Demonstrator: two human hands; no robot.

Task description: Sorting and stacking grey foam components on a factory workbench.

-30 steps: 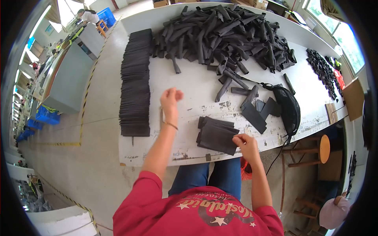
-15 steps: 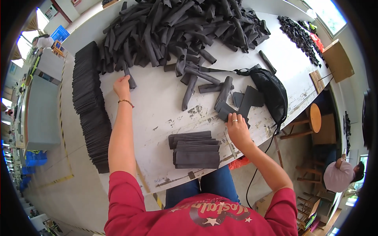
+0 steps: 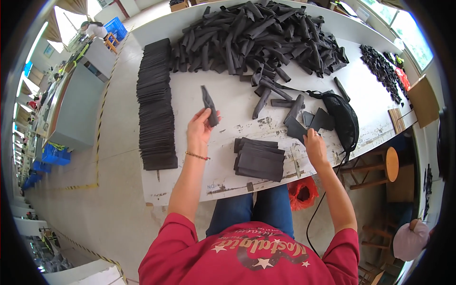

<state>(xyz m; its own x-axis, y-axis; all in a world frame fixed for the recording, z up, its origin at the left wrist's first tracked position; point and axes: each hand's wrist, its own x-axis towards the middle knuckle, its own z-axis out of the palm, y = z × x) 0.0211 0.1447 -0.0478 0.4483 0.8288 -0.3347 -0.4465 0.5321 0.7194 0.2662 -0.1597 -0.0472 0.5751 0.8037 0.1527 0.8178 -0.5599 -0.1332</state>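
Observation:
My left hand [image 3: 199, 127] is closed around a dark grey fabric tube [image 3: 207, 100], raised over the white table with its far end pointing away from me. At the right, my right hand [image 3: 316, 148] pinches the near edge of a flat dark piece [image 3: 295, 128], which lies among other flat dark pieces [image 3: 321, 119]. Between my hands, close to the table's front edge, sits a small stack of folded dark fabric pieces [image 3: 260, 161]. Several loose tubes [image 3: 260, 104] lie beyond it, and a large heap of the same tubes [image 3: 251, 35] covers the back.
A long row of tightly packed dark pieces [image 3: 156, 109] lines the table's left side. A black mesh bag [image 3: 342, 118] with a strap rests at the right, near a hanging cable [image 3: 323, 194]. A wooden stool [image 3: 391, 164] and a red plastic bag [image 3: 303, 192] are below the edge.
My left hand has lifted a fabric tube away from the heap and brought it nearer to me. My right hand stays at the flat pieces. The whole view has shifted.

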